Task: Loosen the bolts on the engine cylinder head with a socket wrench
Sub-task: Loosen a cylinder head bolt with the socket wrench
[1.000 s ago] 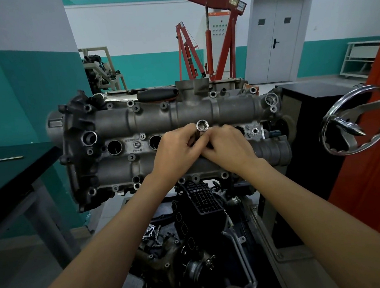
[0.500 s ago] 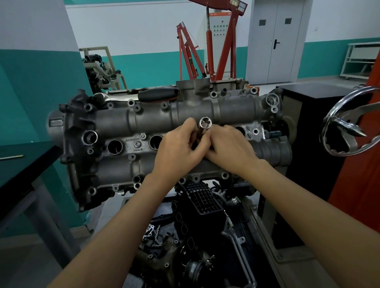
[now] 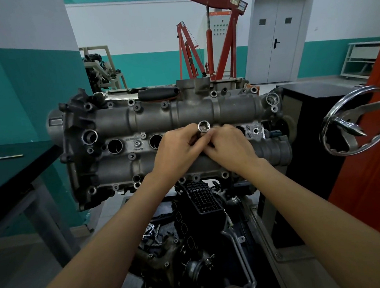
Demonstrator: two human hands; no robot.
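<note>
On the left side the cylinder head (image 3: 118, 127) lies across its stand. My left hand (image 3: 176, 152) and my right hand (image 3: 231, 150) meet over its middle, fingers curled around the shiny socket (image 3: 203, 126), open end facing me.

Dull grey cast metal across the cylinder head (image 3: 182, 119), darker, near black, at its left end. Bright chrome on the socket (image 3: 203, 126) and on the handwheel (image 3: 357, 122). Black handle, orange-edged, on the wrench (image 3: 158, 93). Black grid pattern on the plastic cover (image 3: 201, 196) below. Red-orange paint on the engine crane (image 3: 212, 38) and on the panel (image 3: 374, 162) at right. Teal below white on the walls (image 3: 29, 73). Pale grey double door (image 3: 278, 37). Dark green tabletop (image 3: 7, 169).
</note>
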